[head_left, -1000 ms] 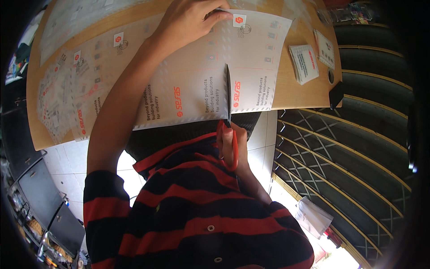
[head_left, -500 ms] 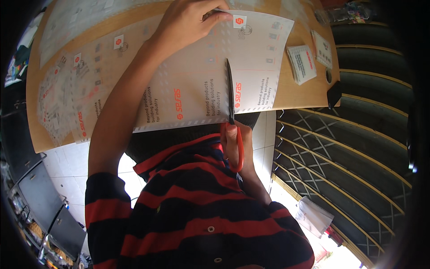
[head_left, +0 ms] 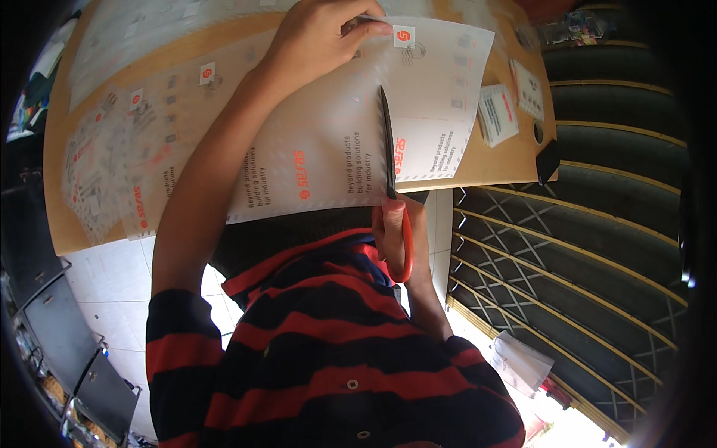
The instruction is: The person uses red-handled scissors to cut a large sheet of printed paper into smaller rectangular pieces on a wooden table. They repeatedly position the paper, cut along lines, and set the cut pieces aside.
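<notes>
A large translucent sheet (head_left: 321,142) with grey and red print lies over the near part of the table. My left hand (head_left: 328,31) reaches across it and pinches its far edge between thumb and fingers. My right hand (head_left: 390,228), at the near edge, is closed round the red handles of a pair of scissors (head_left: 387,142). Their dark blade points away from me along the sheet, between its wide left part and the narrower strip (head_left: 437,97) on the right. Whether the second blade lies beneath the sheet is hidden.
More printed translucent sheets (head_left: 101,160) overlap on the left of the wooden table (head_left: 89,237). Small stacked printed pieces (head_left: 498,116) lie at the right, near a round hole (head_left: 538,133). A dark folding metal gate (head_left: 553,239) stands beyond the table's right edge.
The scissors have moved slightly farther along the sheet, away from me, and my right hand has risen with them. My left hand keeps its pinch on the far edge. The view has shifted slightly.
</notes>
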A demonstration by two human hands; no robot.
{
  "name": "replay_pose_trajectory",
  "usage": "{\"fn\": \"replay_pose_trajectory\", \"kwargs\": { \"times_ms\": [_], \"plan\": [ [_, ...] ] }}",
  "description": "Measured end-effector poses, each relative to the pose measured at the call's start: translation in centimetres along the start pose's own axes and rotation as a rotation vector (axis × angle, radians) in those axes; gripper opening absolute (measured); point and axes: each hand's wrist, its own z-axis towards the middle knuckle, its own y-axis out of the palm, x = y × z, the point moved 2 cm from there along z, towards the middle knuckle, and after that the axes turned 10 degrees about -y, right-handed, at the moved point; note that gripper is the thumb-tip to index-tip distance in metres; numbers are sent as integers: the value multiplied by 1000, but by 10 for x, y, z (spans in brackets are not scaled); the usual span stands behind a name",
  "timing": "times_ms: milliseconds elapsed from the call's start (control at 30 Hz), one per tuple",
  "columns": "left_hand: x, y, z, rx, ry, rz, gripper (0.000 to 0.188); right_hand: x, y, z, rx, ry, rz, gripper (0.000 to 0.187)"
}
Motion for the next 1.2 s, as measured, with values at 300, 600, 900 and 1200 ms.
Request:
{"fn": "replay_pose_trajectory", "kwargs": {
  "times_ms": [300, 600, 900, 1200],
  "plan": [
    [3, -3, 2, 31, 104, 33, 11, -4, 6, 12, 57, -67, -20, 85],
    [7, -1, 1, 37, 102, 15, 11, -4, 5, 15, 35, -56, 41, 84],
    [-6, 1, -1, 29, 30, -3, 12, -27, 1, 26, 21, -4, 49, 84],
    [-1, -2, 1, 38, 16, -23, 12, -28, -8, 37, -24, 18, 122, 72]
  ]
}}
